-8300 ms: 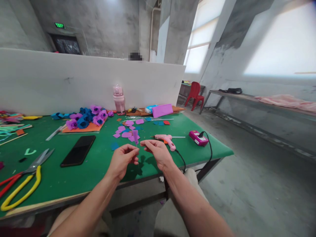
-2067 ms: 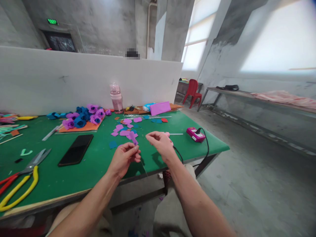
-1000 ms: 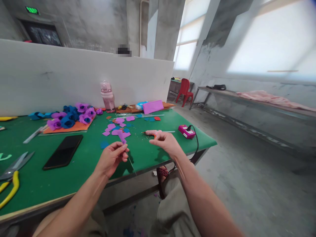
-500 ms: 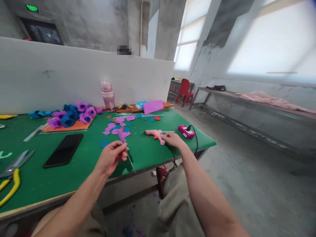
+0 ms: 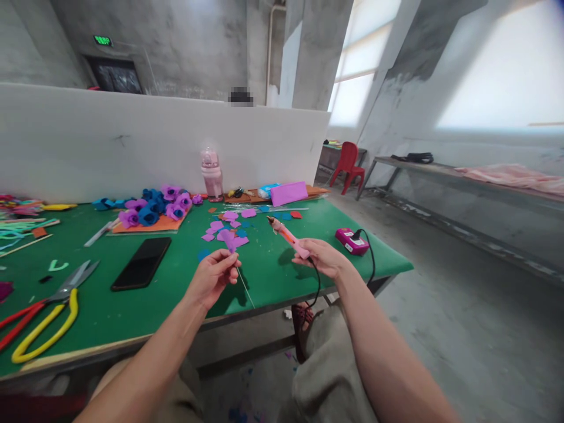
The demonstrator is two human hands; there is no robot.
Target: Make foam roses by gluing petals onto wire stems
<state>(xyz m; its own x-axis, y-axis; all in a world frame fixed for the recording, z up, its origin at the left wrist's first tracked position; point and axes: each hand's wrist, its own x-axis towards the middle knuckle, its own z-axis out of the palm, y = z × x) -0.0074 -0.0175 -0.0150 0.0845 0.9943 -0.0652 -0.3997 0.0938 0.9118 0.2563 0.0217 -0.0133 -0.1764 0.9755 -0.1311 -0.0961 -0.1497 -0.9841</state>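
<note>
My left hand (image 5: 217,275) pinches a purple paper flower (image 5: 229,239) on a thin stem (image 5: 247,289), just over the table's front edge. The stem slants down below my fingers. To the right, my right hand (image 5: 321,257) is closed around the handle of a pink hot glue gun (image 5: 291,239), its nozzle pointing away to the upper left. A black cord hangs from the gun's handle. Purple petal pieces (image 5: 230,215) lie scattered on the green table behind my left hand, with blue and red ones among them.
A magenta power socket box (image 5: 352,241) sits near the table's right edge. Left lie a black phone (image 5: 141,263) and yellow-and-red scissors (image 5: 66,294). Finished paper flowers (image 5: 152,208) rest on an orange sheet. A pink bottle (image 5: 212,174) stands against the white partition (image 5: 154,141).
My right hand has lifted the glue gun off the table and turned it upright in its grasp. The view has swung left, showing more of the table's left side. My left hand still holds the flower.
</note>
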